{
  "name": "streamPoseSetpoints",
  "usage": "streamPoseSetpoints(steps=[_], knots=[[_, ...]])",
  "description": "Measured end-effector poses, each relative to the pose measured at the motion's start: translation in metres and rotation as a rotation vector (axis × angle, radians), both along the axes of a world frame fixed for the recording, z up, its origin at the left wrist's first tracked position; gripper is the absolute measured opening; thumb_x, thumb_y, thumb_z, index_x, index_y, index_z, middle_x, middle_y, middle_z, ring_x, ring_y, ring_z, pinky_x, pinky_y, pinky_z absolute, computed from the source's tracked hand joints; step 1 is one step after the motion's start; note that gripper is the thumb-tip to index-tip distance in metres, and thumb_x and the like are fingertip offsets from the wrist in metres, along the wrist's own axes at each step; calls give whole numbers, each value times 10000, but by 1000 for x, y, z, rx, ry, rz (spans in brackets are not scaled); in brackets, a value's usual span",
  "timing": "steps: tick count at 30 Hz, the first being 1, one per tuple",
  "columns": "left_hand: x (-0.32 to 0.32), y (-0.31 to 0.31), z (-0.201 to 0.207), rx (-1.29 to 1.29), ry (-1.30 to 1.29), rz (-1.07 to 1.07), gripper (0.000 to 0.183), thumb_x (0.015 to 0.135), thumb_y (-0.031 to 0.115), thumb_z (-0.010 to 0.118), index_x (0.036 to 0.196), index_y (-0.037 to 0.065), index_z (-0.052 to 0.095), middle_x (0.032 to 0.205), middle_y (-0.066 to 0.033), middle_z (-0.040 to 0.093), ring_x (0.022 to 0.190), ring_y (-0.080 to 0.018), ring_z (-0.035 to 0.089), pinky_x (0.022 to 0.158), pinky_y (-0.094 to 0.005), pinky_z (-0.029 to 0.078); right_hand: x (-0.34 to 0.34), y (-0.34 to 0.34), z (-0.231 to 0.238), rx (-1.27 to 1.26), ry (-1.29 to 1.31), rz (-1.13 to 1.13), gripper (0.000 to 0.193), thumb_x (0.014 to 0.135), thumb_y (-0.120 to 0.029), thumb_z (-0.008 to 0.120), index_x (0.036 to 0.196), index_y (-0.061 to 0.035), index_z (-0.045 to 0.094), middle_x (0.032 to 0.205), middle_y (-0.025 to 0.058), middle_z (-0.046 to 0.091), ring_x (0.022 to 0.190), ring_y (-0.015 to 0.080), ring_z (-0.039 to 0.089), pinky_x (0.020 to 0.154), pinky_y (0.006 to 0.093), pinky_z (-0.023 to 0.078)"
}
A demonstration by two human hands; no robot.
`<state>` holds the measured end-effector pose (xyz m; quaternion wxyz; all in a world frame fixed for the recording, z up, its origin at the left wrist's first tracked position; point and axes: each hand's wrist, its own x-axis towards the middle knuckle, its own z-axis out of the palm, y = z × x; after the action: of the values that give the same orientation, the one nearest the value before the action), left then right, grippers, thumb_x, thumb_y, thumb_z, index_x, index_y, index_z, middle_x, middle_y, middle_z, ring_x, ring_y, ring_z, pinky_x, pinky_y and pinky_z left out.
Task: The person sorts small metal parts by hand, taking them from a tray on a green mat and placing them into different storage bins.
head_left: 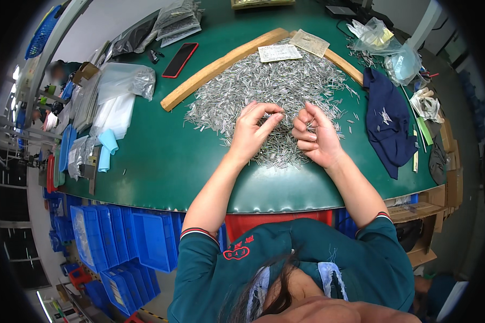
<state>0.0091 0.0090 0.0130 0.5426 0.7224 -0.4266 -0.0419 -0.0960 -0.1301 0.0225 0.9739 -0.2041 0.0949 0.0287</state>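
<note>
A wide heap of small silvery metal pins [269,81] lies on the green table mat. Over the near part of this heap are both my hands, a short gap apart. My left hand [250,129] is pinched, thumb against forefinger; whatever lies between the tips is too small to make out. My right hand [319,137] has its fingers curled in toward the palm with the thumb up beside them. Its grip hides whatever it may hold. Two paper labels [279,53] [310,43] rest on the heap's far side.
Wooden bars [221,70] border the heap's far sides. A red-edged phone [180,60] and clear plastic bags [125,83] lie to the left. On the right are a dark blue cloth [385,118] and more bags [401,64]. Blue bins [153,239] stand below the table's near edge.
</note>
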Motion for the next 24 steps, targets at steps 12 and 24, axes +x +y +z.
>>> streamPoseSetpoints(steps=[12, 24], knots=[[-7, -2, 5, -141, -53, -32, 125, 749, 29, 651, 864, 27, 601, 878, -71, 599, 877, -174, 571, 785, -274, 441, -1, 13, -3, -435, 69, -45, 166, 875, -220, 547, 935, -69, 516, 577, -101, 342, 430, -14, 239, 367, 152, 161], [-7, -4, 1, -204, -65, 6, 105, 733, 71, 675, 823, 34, 636, 843, -58, 589, 831, -171, 570, 738, -277, 457, -1, 16, -5, -718, 26, -201, 158, 870, -162, 552, 956, -29, 549, 666, -63, 472, 498, -16, 346, 420, 146, 249]])
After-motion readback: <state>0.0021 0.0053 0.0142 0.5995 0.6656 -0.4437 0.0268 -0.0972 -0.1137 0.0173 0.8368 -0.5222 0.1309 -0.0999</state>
